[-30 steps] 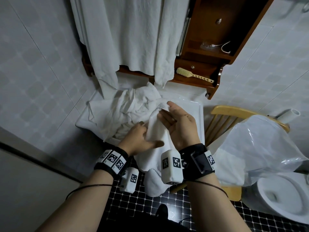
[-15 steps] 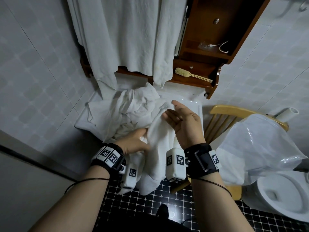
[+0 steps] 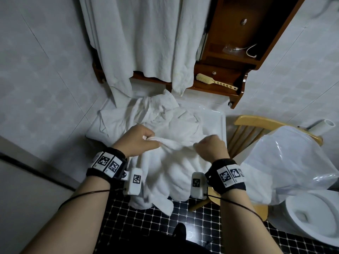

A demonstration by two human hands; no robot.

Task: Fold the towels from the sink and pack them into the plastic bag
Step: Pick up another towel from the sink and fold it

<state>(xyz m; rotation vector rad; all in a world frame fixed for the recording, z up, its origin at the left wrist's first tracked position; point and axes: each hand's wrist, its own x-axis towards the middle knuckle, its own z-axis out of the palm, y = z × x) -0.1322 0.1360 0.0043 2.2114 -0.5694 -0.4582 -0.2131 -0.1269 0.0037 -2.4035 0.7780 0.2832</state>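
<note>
The person holds one white towel (image 3: 170, 169) up in front of the sink (image 3: 223, 125). The left hand (image 3: 136, 142) grips the towel's top edge, with its fingers (image 3: 153, 143) curled tight round the cloth. The right hand (image 3: 211, 149) is closed in a fist on the same edge, a little way along. The edge sags a bit between the two hands, and the rest of the towel hangs down toward the black tiled floor (image 3: 201, 226).

More white towels lie in a crumpled pile (image 3: 165, 114) in the sink, just behind the hands. The plastic bag (image 3: 286, 162) sits on a wooden chair (image 3: 256, 123) to the right of the sink, and something white shows inside it.

Long white cloths (image 3: 146, 43) hang down the wall above the sink. A brush (image 3: 214, 82) lies on a brown wooden shelf (image 3: 234, 93) beside them. A white toilet (image 3: 311, 213) stands at the right, near the chair.
</note>
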